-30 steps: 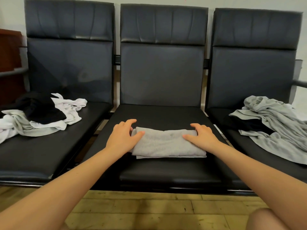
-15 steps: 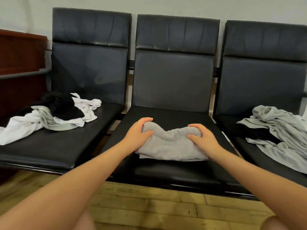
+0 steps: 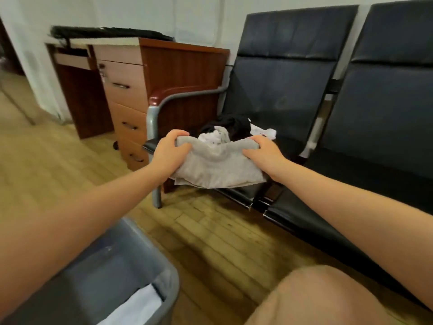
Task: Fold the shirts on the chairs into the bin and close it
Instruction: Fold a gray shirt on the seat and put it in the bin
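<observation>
A: Status of the current step?

B: Transfer, by my reading. The folded grey shirt point(image 3: 216, 166) is held off the seat, above the front edge of the left chair point(image 3: 276, 90). The left hand point(image 3: 169, 152) grips its left end, fingers curled over the top fold; the right hand point(image 3: 262, 152) grips its right end the same way.

A: Location of the bin?

B: The grey bin point(image 3: 140, 266) stands on the wooden floor point(image 3: 210, 242), in front of the left chair and nearer the camera. It is open, with something pale inside.

A: Requirement for the next move?

B: Probably carry the shirt toward the bin, keep both ends level so the fold holds, then lower it in flat.

A: Counts?

B: One shirt in hand. One heap of loose garments point(image 3: 225, 131), black and white, on the left chair's seat just behind the shirt; number of pieces cannot be told. Two chairs in view. One bin. One wooden drawer cabinet point(image 3: 131, 90) left of the left chair.
</observation>
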